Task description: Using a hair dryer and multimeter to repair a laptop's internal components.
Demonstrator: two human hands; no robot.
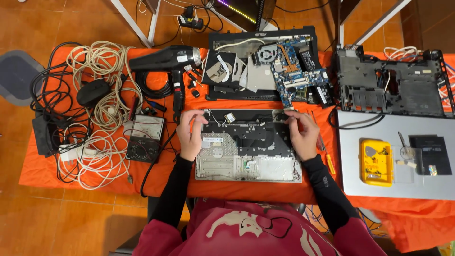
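An upturned laptop palmrest and keyboard panel (246, 147), silver and black inside, lies in front of me on the orange cloth (42, 156). My left hand (190, 135) grips its left edge near the far corner. My right hand (302, 133) holds the right edge, fingertips pinching a small black part at the far right corner. Just beyond the panel lies an open black laptop base (265, 61) with a blue circuit board, fan and disc drive exposed.
A black heat gun (168, 59), a multimeter (144, 137), a mouse (93, 90) and tangled cables (104, 114) crowd the left. On the right are a bare black chassis (393, 85), a grey lid (350, 161) carrying a yellow case (377, 162), and a screwdriver (327, 159).
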